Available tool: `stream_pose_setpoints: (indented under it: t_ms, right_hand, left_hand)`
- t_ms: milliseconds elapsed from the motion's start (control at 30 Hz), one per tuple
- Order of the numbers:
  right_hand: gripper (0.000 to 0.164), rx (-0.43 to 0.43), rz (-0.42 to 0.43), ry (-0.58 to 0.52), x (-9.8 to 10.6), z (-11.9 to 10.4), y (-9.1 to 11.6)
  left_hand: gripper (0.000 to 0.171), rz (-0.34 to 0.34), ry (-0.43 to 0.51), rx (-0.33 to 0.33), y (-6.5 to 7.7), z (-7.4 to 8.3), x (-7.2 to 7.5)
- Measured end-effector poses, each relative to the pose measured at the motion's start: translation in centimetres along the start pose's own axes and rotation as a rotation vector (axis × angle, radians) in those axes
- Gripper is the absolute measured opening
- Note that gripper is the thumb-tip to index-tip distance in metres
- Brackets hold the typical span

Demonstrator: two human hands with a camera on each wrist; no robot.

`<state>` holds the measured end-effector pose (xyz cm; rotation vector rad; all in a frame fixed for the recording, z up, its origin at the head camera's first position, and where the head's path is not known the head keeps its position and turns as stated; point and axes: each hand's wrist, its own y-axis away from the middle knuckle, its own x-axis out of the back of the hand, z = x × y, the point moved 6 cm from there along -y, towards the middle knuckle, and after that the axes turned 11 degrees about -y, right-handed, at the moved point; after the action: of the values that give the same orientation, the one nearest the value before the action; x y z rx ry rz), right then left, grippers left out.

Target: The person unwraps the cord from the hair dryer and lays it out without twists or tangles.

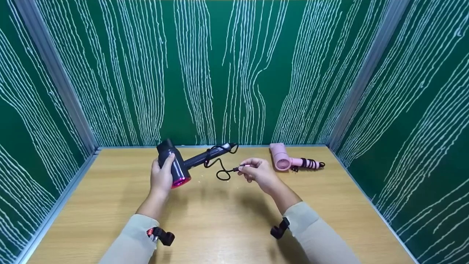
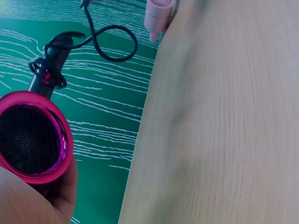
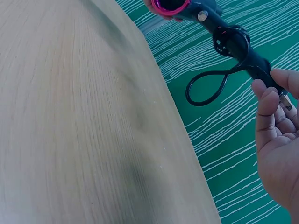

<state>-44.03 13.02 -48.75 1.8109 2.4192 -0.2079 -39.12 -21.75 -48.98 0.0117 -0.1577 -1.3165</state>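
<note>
My left hand [image 1: 162, 178] grips a dark grey hair dryer [image 1: 178, 167] round its barrel, thumb along the near side. The dryer's magenta-rimmed end [image 2: 65, 151] faces the left wrist camera, and its handle [image 1: 198, 160] points right. A black cord [image 1: 223, 180] is wound round the handle, with a loose loop hanging from it. My right hand [image 1: 261, 174] pinches the cord's end between thumb and fingers. In the right wrist view a metal-tipped plug [image 3: 286, 101] shows at those fingers. Both hands are above the table.
A pink hair dryer [image 1: 280, 156] with black cord wrapped round its handle lies at the table's back right, beyond my right hand. The wooden table [image 1: 227, 234] is bounded by green walls [image 1: 187, 121] with white wavy lines and by grey metal posts [image 1: 351, 91].
</note>
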Motion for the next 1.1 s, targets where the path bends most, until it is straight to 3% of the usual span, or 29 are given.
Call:
stream_pose_setpoints:
  t_ms: [300, 533, 733, 900, 1100]
  right_hand:
    - [0.009, -0.01, 0.009, 0.013, 0.5, 0.1, 0.0]
    - [0.011, -0.025, 0.025, 0.053, 1.6, 0.5, 0.0]
    - [0.011, -0.032, 0.066, 0.058, 2.2, 0.8, -0.2]
    - [0.014, -0.031, 0.093, 0.083, 2.2, 0.4, -0.2]
    - [0.01, -0.019, 0.066, 0.114, 2.0, 0.2, -0.3]
  left_hand:
    - [0.079, -0.084, 0.049, -0.011, 0.0, 0.0, -0.3]
    - [0.077, -0.133, 0.001, -0.016, 0.1, 0.0, 0.3]
    - [0.089, -0.239, -0.076, 0.015, 0.2, -0.1, 0.8]
    - [0.085, -0.31, -0.12, -0.001, 0.5, 0.0, 0.8]
    - [0.084, -0.35, -0.158, -0.003, 0.7, -0.4, 0.8]
